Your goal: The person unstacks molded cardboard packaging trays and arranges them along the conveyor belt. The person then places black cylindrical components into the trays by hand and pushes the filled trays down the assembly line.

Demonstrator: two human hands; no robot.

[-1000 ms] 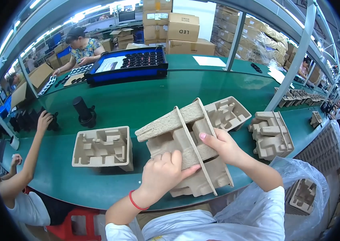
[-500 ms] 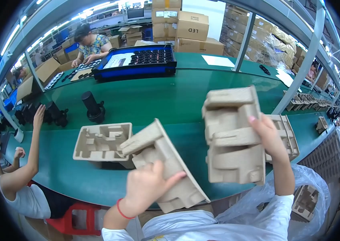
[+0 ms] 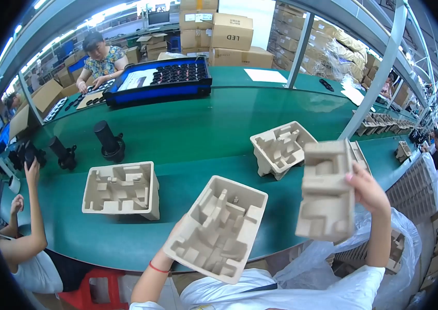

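My left hand [image 3: 173, 238] holds a beige moulded pulp tray [image 3: 219, 227] from its left side, with the hollow side facing up; most of the fingers are hidden beneath it. In my right hand [image 3: 368, 192] is a second pulp tray [image 3: 326, 191], gripped at its right edge, its underside turned toward me. The two held trays are apart. Beyond them a pulp tray [image 3: 281, 150] rests on the green table, hollow side up. Another tray [image 3: 121, 190] lies to the left. Partly hidden behind my right hand's tray is one more [image 3: 359, 155].
Black cylindrical parts [image 3: 108, 141] stand at the left, where a co-worker's hand [image 3: 32, 173] touches one. A blue bin [image 3: 159, 81] of black parts sits across the green table [image 3: 219, 119]. A metal post [image 3: 374, 77] rises at right; plastic-wrapped trays [image 3: 395, 248] lie below.
The two trays, earlier together in my hands, are now separated. My left hand's tray has turned hollow side up. My right hand has moved right and lower with its tray.
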